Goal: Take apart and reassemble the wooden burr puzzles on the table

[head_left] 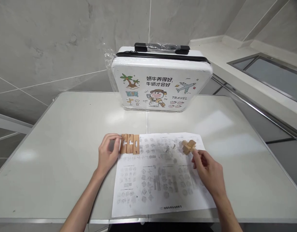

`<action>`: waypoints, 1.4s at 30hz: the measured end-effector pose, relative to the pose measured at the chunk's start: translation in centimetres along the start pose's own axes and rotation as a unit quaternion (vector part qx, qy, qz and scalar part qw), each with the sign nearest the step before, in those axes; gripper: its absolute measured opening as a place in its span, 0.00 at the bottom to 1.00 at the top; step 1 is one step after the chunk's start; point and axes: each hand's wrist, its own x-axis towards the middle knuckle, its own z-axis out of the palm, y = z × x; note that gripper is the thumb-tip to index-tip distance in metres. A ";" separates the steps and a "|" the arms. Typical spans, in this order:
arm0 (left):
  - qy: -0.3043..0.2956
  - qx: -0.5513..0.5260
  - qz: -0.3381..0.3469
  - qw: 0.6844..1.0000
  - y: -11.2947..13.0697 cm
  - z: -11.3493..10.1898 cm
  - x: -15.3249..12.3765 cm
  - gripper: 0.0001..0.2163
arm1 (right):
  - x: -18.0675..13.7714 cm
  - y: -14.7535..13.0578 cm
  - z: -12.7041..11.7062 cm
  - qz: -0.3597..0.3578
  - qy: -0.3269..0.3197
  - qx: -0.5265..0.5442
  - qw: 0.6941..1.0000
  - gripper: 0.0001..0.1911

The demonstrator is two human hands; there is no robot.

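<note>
Three flat wooden puzzle pieces (130,148) lie side by side at the upper left of a printed instruction sheet (160,193). They have cut-out slots and handwritten numbers. My left hand (109,151) is curled at their left side, thumb and index fingertips closed at the edge of the leftmost piece. On the sheet's right part is a small cross-shaped assembly of interlocked wooden pieces (189,146). The thumb and index finger of my right hand (208,170) pinch its lower right end; the other fingers are bent under and partly hidden.
A white suitcase (160,80) with travel drawings, a black handle (162,48) and clear plastic wrap stands at the table's back. The light table (66,154) has a seam down the middle. A grey wall rises behind, and a pale ledge (250,67) runs along the right.
</note>
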 end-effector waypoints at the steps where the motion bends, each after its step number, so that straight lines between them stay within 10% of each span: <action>1: -0.026 -0.003 0.020 0.999 0.8 0.2 -0.3 0.09 | -0.6 -0.9 0.3 -0.029 -0.024 0.026 0.999 0.23; 8: -0.366 -0.200 -0.106 0.903 6.8 2.8 -2.8 0.35 | -4.6 -6.0 3.6 -0.168 -0.124 0.136 0.969 0.14; 20: -0.426 -0.255 -0.128 0.859 8.1 1.5 -2.6 0.35 | -5.0 -5.3 3.6 -0.059 -0.445 0.325 0.832 0.18; 31: -0.348 -0.168 -0.125 0.914 9.8 1.8 -2.9 0.32 | -6.2 -4.9 5.1 -0.113 -0.246 0.241 0.932 0.07; 42: -0.349 -0.178 -0.107 0.914 9.5 1.8 -3.4 0.34 | -6.1 -4.7 5.3 -0.130 -0.238 0.260 0.927 0.03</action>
